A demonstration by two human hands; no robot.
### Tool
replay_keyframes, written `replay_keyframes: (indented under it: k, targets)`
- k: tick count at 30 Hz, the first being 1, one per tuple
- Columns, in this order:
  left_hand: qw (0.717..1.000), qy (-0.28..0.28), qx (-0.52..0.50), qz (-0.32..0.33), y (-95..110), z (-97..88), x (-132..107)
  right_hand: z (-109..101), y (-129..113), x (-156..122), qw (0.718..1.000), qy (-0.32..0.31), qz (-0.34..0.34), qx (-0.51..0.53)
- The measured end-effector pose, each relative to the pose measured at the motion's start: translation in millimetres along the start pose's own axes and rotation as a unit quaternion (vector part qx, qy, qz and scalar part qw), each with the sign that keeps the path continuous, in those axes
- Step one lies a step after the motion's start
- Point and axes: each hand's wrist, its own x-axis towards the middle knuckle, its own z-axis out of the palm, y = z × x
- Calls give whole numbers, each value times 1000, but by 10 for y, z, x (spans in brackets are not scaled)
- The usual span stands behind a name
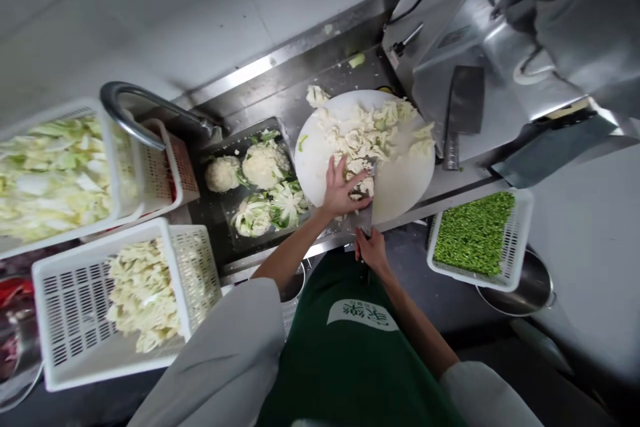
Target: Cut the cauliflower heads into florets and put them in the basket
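A round white cutting board (400, 177) lies on the steel counter, its far half covered with cut cauliflower pieces (367, 130). My left hand (339, 188) rests on the board with fingers curled over a piece of cauliflower (361, 181), pressing it down. My right hand (371, 248) grips the handle of a cleaver (367, 203), whose blade stands against that piece right next to my left fingers.
Whole cauliflower heads (263, 180) lie in a sink basin left of the board. White baskets hold cut cauliflower (143, 290), cabbage (53, 173) and chopped green vegetable (475, 232). A second cleaver (463, 110) lies on the steel machine to the right. A curved faucet (145, 103) arches over the sink.
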Motion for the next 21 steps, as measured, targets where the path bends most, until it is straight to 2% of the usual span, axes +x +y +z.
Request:
replay_keyframes:
  k: [4, 8, 11, 13, 17, 19, 21]
  targets:
    - [998, 41, -29, 26, -31, -9, 60, 1, 9, 32, 1000, -4, -10, 21]
    - [994, 82, -71, 16, 24, -34, 67, -64, 59, 28, 999, -8, -40, -2]
    - [992, 89, -83, 15, 92, -77, 65, -87, 47, -6, 998, -6, -55, -26]
    - [995, 74, -73, 7, 136, -158, 70, -76, -9, -47, 997, -6, -65, -47]
    - [998, 22, -37, -46, 174, -515, 21, 43, -222, -171, 990, -20, -91, -106]
    - [997, 31, -20, -72, 126, -805, -98, 182, -347, -248, 982, -48, -106, -145]
    - [993, 61, 6, -102, 13, -1178, -330, 409, -457, -331, 971, -94, -127, -179]
